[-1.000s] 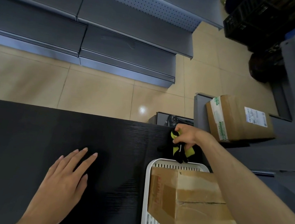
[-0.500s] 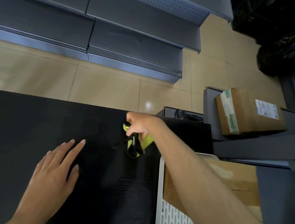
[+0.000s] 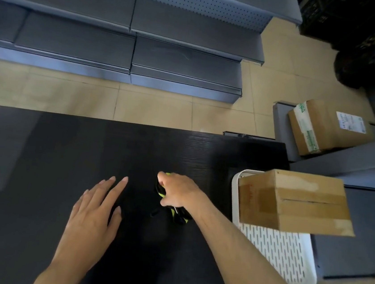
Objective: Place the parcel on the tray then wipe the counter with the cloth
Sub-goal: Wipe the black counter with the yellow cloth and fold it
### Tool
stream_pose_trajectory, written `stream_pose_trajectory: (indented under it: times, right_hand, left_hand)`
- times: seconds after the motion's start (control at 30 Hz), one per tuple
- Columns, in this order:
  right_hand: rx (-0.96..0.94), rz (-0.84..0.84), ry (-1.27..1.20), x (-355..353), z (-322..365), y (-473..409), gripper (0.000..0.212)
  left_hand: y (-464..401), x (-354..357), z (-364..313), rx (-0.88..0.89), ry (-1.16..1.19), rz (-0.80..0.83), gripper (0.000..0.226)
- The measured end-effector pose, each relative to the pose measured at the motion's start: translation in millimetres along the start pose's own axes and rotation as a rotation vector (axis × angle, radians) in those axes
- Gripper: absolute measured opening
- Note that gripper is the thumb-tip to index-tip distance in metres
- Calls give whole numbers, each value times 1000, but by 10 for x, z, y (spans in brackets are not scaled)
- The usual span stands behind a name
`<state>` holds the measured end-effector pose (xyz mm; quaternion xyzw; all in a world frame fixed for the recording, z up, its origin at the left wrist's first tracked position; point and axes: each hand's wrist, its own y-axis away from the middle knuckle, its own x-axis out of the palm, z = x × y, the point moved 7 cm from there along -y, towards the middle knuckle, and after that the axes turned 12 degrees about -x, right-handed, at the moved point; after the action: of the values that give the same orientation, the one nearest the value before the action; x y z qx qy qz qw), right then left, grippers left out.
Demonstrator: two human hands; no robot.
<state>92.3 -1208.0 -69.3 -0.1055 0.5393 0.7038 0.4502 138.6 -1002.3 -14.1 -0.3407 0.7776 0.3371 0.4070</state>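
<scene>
1. The right hand [image 3: 177,193] has its fingers curled around a black and yellow-green cloth [image 3: 177,213], holding it down on the black counter [image 3: 39,160].
2. Part of the cloth sticks out beyond the fingertips and part trails behind the wrist; the rest is hidden under the hand.
3. The cloth sits near the middle of the counter, to the left of the tray [image 3: 285,255] and apart from it.
4. The left hand [image 3: 93,217] lies flat on the counter, palm down, fingers straight and slightly spread, holding nothing.
5. The left hand is just beside the right one, its fingertips close to the cloth but not touching it.
6. The parcel [image 3: 296,202], a brown cardboard box sealed with tape, stands on the far end of the white perforated tray.
7. The tray rests at the right end of the counter, and the parcel overhangs the tray's right side.
8. The near half of the tray is bare, showing its slotted pattern.
9. A second cardboard box [image 3: 328,127], with a white label and green-printed tape, sits on a grey ledge beyond the counter to the right.
10. Grey metal shelves [image 3: 127,48] stand across a tan tiled floor [image 3: 139,106] on the far side of the counter.
11. Dark crates and other dim shapes fill the top right corner; what they are cannot be told.
</scene>
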Motion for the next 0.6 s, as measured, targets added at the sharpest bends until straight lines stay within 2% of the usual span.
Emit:
stream_pose_trajectory:
  times: [0.2, 0.37, 0.6]
  right_hand:
    - [-2, 48, 39, 731, 579, 355, 50]
    - [-14, 65, 25, 1319, 1164, 634, 46]
    - [-13, 85, -109, 1945, 1863, 889, 36]
  left_hand:
    - [442, -168, 389, 60, -25, 19, 69]
    - [926, -367, 878, 49, -62, 40, 62]
    - [1393, -707, 1625, 2, -89, 88, 57]
